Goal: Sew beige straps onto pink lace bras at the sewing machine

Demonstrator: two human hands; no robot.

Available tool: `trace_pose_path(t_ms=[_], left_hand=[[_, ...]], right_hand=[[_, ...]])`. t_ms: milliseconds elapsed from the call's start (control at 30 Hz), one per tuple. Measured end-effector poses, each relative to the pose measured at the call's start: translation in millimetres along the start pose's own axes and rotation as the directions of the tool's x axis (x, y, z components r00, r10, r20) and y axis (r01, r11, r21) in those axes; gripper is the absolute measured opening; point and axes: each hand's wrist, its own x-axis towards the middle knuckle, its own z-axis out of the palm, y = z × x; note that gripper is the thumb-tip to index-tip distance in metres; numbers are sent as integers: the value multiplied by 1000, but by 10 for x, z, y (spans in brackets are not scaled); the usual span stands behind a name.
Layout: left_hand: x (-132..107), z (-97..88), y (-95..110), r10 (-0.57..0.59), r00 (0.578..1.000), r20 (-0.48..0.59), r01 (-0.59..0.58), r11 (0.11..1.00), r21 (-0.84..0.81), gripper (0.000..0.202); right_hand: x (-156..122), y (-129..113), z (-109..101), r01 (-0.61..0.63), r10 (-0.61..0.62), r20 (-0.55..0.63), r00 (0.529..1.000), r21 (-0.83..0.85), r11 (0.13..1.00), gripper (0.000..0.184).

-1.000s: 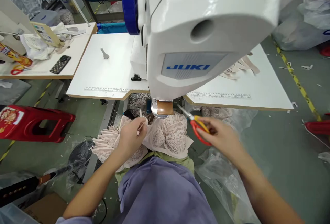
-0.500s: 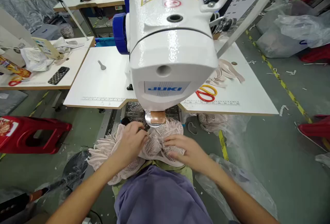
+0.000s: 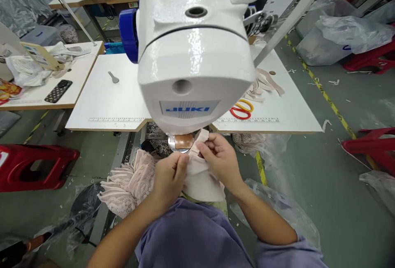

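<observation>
A pale pink bra [image 3: 202, 179] is held up in front of the sewing machine [image 3: 194, 62], its plain side towards me. With thumb and fingers closed, my left hand [image 3: 169, 175] pinches its left edge. My right hand [image 3: 222, 159] grips the upper right part, and a narrow end of the fabric sticks up past the fingertips. Just behind the bra is the machine's round metal and copper-coloured end [image 3: 182, 141]. A bunched pile of pink lace bras [image 3: 128, 183] lies to the left of my left hand.
Red-and-yellow scissors [image 3: 242, 109] and fabric strips [image 3: 265, 85] lie on the right tabletop. A small grey tool [image 3: 113, 77] rests on the left one. Red stools [image 3: 37, 167] stand on the left floor and at far right. Plastic bags [image 3: 280, 206] lie at lower right.
Both hands have gone from resting loosely on the lacy bra to pinching it and lifting it. Its plain side now faces me. The view has shifted slightly.
</observation>
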Motion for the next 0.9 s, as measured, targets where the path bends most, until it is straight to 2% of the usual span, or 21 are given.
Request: trace_pose_path(t_ms=[67, 100, 200, 267, 367, 533, 900], left_hand=[[30, -44, -83, 64, 996, -57, -55, 986, 155, 24], [47, -61, -120, 130, 990, -58, -112, 963, 246, 25], [112, -88, -191, 355, 935, -8, -304, 813, 497, 28], [160, -94, -206, 426, 905, -5, -336, 721, 606, 30], [220, -106, -205, 440, 898, -28, -304, 665, 682, 31], [255, -137, -196, 402, 915, -22, -268, 648, 713, 31], [283, -145, -151, 392, 920, 11, -261, 589, 765, 33]], right_hand=[[197, -16, -32, 58, -58, 3, 998, -123, 991, 19], [290, -12, -49, 83, -82, 16, 997, -176, 981, 18], [526, 0, -83, 151, -132, 89, 987, -264, 953, 15], [643, -15, -81, 192, -158, 133, 978, -304, 933, 12], [772, -62, -59, 227, -171, 175, 969, -374, 899, 9], [877, -122, -34, 229, -154, 194, 969, -461, 857, 11], [882, -102, -31, 235, -157, 202, 967, -460, 856, 16]])
